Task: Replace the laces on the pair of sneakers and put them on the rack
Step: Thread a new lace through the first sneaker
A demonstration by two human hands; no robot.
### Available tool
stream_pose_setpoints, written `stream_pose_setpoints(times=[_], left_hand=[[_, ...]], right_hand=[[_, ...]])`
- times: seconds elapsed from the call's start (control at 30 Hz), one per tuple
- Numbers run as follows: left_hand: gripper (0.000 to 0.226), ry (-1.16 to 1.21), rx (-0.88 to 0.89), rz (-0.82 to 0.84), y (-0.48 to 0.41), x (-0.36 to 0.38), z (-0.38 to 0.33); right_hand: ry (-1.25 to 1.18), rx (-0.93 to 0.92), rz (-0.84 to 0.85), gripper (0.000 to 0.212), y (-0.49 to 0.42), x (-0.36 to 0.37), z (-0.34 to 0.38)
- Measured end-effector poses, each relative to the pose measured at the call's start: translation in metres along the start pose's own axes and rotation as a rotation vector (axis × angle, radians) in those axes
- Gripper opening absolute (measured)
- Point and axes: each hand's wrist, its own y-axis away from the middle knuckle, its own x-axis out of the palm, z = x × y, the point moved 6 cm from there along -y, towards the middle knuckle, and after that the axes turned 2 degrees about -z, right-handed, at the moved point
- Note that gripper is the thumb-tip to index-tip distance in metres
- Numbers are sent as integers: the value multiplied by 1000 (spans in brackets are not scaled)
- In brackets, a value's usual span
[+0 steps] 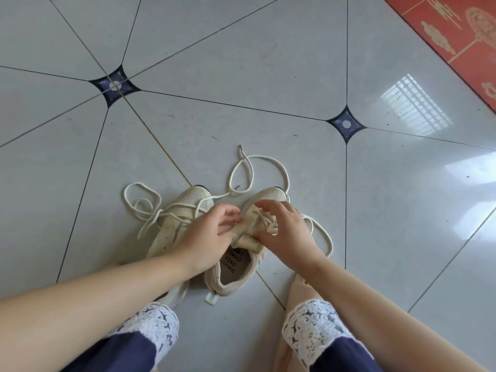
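Both sneakers are lying near on the floor (268,76); the left hand (212,232) is pinching the right sneaker's (241,264) tongue, the right hand (287,232), fingers curled, is working its lace (319,232). Judging by this, steadying the tongue while easing the lace through each eyelet is helping

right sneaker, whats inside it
The right sneaker shows a tan insole with dark printed lettering, and nothing else in the heel opening. Toward the toe, the interior is hidden by the tongue and by the left hand and right hand.
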Motion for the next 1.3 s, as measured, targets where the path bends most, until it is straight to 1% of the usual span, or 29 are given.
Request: stream_pose_setpoints(times=[0.07,0.13,0.17,0.23,0.3,0.37,0.43,0.5,0.6,0.67,0.77,0.87,0.93,0.97,1.0,1.07,1.13,1.2,1.23,1.3], left_hand=[[36,46,-62,-1,-7,-3,1],[27,10,-80,-14,-13,-5,-1],[30,-42,-62,-8,-16,-3,-3],[45,-203,2,30,-22,3,-8],[54,-363,45,72,-28,8,-9],[51,-458,76,83,-33,10,-10],[41,-526,139,83,-35,10,-13],[37,-575,179,115,-35,12,-14],[34,-578,183,126,-35,13,-13],[28,-522,173,84,-36,10,-14],[28,-401,120,61,-34,7,-12],[40,-383,71,52,-32,5,-11],[51,-413,53,53,-33,5,-13],[53,-429,47,57,-33,5,-15],[51,-439,44,56,-33,5,-16],[40,-461,51,47,-35,6,-19],[23,-497,78,17,-35,5,-23],[12,-499,83,-36,-36,2,-24],[9,-491,71,-64,-35,0,-23],[10,-476,49,-110,-33,-3,-20]], right_hand=[[-5,-3,-46,52,2,3,2],[-88,34,-97,56,4,3,2],[-129,51,-110,58,5,3,2],[-175,72,-111,61,6,3,0],[-204,97,-120,60,8,2,-2],[-186,103,-139,54,8,0,-3],[-117,61,-139,48,9,1,0],[-37,12,-150,48,9,0,4],[41,-36,-183,52,14,-1,8],[38,-4,-182,53,15,-1,8],[30,40,-129,58,13,2,6],[-163,138,-113,59,15,3,0],[-257,176,-112,58,16,2,-3],[-296,185,-103,58,16,3,-4],[-326,190,-93,58,16,4,-5],[-332,177,-84,59,15,6,-4],[-282,135,-90,59,16,6,-1],[-217,89,-109,54,17,4,1],[-193,72,-117,49,17,3,1],[-176,46,-116,42,16,0,0]])
